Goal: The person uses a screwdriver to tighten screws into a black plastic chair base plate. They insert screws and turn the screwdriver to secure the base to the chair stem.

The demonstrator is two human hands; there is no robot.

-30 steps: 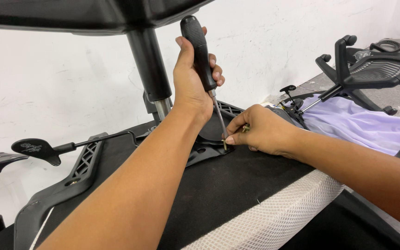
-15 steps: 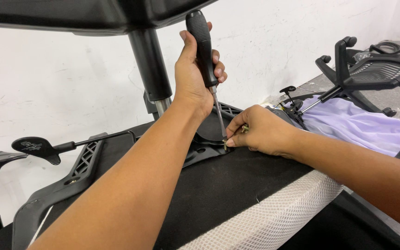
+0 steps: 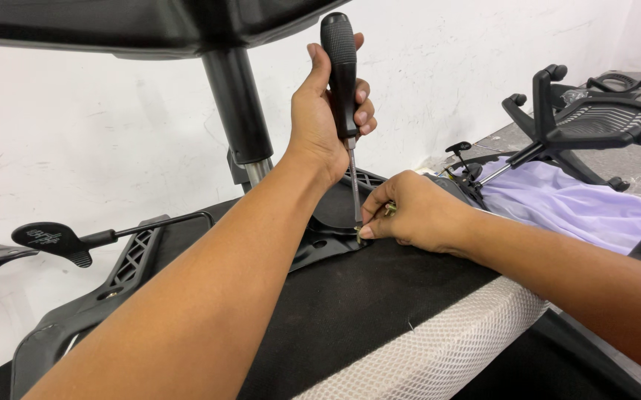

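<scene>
White wall behind; upturned chair seat (image 3: 380, 311) as bench.
L hand (image 3: 320, 122) fisted on screwdriver (image 3: 340, 67); R hand (image 3: 417, 215) at 3 o'clock pinching small, slippery screw (image 3: 390, 210); stiff tool, grip handle.

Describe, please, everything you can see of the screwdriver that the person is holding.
The screwdriver has a thick black handle, matte and lightly ribbed, and a thin bare metal shaft. It stands nearly upright, tip down on the black plate under the upturned chair seat. The left hand wraps the handle, leaving its rounded top free. The right hand pinches around the tip, hiding it and whatever it meets.
</scene>
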